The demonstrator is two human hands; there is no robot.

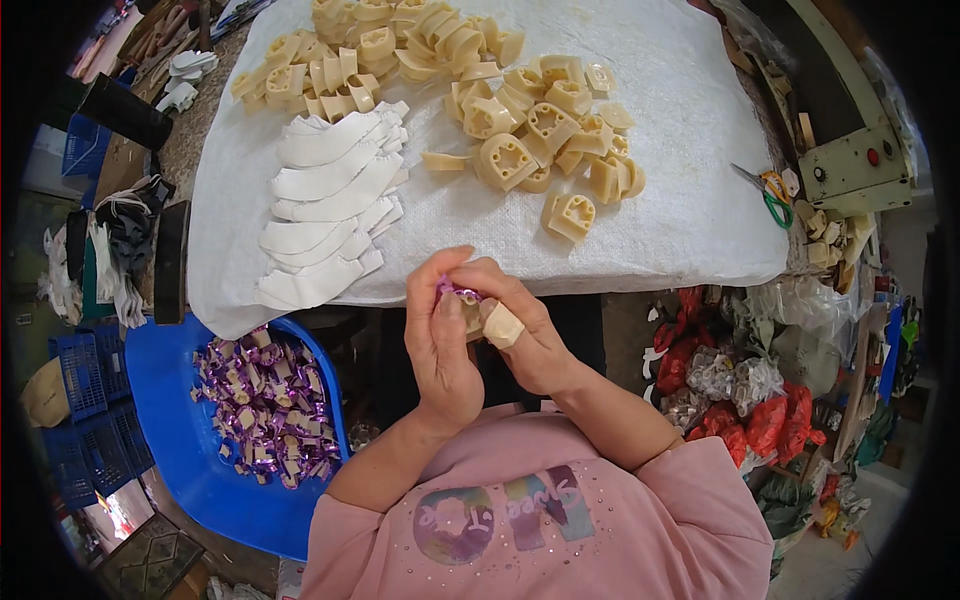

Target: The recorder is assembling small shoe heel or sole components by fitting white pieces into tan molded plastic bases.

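Note:
Just off the table's near edge, both my hands are closed around a small shoe heel [459, 292] with shiny purple covering. My left hand [440, 350] wraps it from the left, fingers pointing up and palm inward. From the other side my right hand [535, 345] presses against it, fingertips meeting the left ones. A pale, squarish wrap [502, 325] shows at the right thumb; I cannot tell if it is tape. Much of the heel is hidden by my fingers. Beyond them lie bare beige heels [548, 130] and overlapping white curved cover pieces [325, 200].
White woven sheeting [690, 150] covers the table. A blue basin [165, 440] of purple-covered heels [265, 405] stands at lower left. Green- and orange-handled scissors [775, 200] lie near the right edge, beside a machine box [855, 170]. Red plastic bags [790, 425] crowd the right floor.

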